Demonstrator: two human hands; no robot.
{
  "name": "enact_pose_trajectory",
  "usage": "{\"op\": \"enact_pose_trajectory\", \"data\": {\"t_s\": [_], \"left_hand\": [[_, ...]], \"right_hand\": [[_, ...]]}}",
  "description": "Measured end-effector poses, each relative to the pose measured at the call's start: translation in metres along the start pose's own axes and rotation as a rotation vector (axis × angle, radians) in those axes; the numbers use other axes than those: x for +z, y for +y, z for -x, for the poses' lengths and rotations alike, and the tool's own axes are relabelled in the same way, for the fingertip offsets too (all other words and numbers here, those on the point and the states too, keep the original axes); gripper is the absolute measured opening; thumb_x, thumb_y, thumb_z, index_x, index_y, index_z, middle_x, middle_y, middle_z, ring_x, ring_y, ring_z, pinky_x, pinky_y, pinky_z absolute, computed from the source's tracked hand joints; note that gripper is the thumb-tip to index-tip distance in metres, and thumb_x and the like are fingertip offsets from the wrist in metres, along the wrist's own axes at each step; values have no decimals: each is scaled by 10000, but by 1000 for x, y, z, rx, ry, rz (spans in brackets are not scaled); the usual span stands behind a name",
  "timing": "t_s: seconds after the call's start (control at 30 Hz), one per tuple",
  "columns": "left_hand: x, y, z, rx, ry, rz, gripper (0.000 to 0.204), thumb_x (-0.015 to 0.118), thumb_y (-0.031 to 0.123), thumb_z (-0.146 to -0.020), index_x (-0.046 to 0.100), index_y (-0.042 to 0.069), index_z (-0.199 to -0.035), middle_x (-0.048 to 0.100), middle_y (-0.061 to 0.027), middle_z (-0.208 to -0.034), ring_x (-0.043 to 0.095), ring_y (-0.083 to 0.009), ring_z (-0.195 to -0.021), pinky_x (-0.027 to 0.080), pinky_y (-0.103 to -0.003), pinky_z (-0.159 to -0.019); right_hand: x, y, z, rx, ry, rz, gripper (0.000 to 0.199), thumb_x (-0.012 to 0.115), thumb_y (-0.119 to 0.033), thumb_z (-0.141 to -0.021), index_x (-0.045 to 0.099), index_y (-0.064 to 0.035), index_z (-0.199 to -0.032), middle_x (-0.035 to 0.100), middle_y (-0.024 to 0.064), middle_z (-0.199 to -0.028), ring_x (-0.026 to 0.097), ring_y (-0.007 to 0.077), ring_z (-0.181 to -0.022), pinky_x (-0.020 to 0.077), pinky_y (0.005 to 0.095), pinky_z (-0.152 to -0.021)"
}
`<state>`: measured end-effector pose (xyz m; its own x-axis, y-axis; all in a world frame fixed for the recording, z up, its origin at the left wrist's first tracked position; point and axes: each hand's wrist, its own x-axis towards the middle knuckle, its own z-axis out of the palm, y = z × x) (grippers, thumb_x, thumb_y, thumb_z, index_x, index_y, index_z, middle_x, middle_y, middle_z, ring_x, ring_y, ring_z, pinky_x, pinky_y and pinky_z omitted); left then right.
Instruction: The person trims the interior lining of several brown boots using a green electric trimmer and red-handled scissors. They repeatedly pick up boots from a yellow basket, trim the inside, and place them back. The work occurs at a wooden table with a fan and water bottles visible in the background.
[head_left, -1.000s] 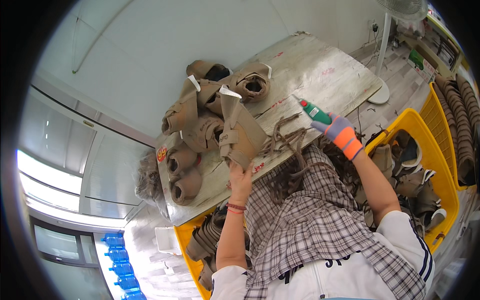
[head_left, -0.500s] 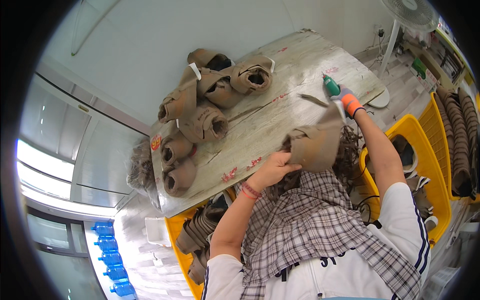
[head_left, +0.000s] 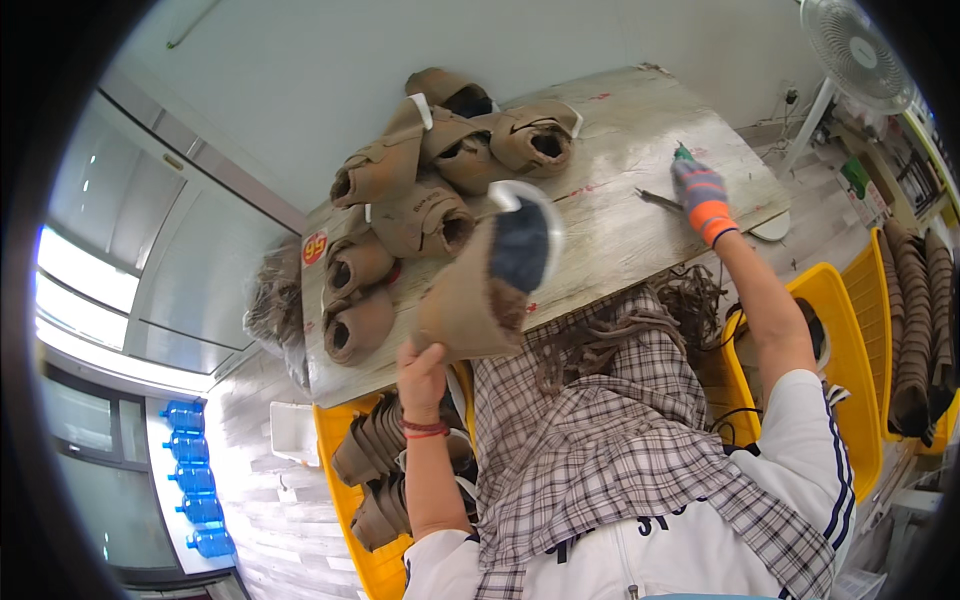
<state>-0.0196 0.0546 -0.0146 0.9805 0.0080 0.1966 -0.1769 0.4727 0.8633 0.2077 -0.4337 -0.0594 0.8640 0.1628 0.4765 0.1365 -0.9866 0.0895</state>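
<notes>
Boot [head_left: 480, 290], tan suede with a dark fuzzy lining and pale sole rim, is lifted over the near table [head_left: 640, 215] edge, its heel gripped in the left hand [head_left: 422, 378]. Behind it lie piled soft boots [head_left: 420, 200]; the planks to the right are bare. The gloved right hand [head_left: 700, 195] is closed around a green-tipped tool [head_left: 683, 154] near the far edge.

Left hand [head_left: 422, 375] raised, gripping; gloved right hand [head_left: 700, 190] outstretched, apparently closed.

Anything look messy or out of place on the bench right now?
Only the brown shoes stand out: they lie heaped at the table's left end, pointing every way. The left hand holds one shoe up; the gloved right hand grips a green-tipped tool.
</notes>
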Motion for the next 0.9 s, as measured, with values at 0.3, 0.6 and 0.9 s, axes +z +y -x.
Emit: {"op": "enact_pose_trajectory", "data": {"t_s": [0.3, 0.6, 0.9], "left_hand": [[-42, -59, -16, -138, 394, 376, 372, 587, 121, -861, 490, 0, -1199, 527, -105, -1216, 492, -270, -1114, 372, -422, -986], [-18, -54, -46, -34, 471, -791, 386, 625, 196, -841, 488, -5, -1141, 524, -123, -1099, 489, -256, -1046, 398, -358, -893], [-123, 40, -11, 439, 566, -1825, 303, 674, 207, -787, 548, 2, -970, 303, -267, -1376, 312, -439, -1235, 300, -491, -1005]], "right_hand": [[-28, -55, 97, -373, -126, -227, 309, 580, -336, -813, 609, -55, -936, 606, 115, -967, 572, 305, -912, 427, 376, -872], [-185, -159, 71, -201, -306, -360, 174, 605, -126, -775, 672, -106, -934, 640, 134, -899, 605, 273, -842, 487, 367, -681], [-73, -450, -15, -739, -450, -414, 382, 577, -133, -753, 567, -28, -1121, 491, 147, -1248, 459, 289, -1162, 416, 377, -941]]}}
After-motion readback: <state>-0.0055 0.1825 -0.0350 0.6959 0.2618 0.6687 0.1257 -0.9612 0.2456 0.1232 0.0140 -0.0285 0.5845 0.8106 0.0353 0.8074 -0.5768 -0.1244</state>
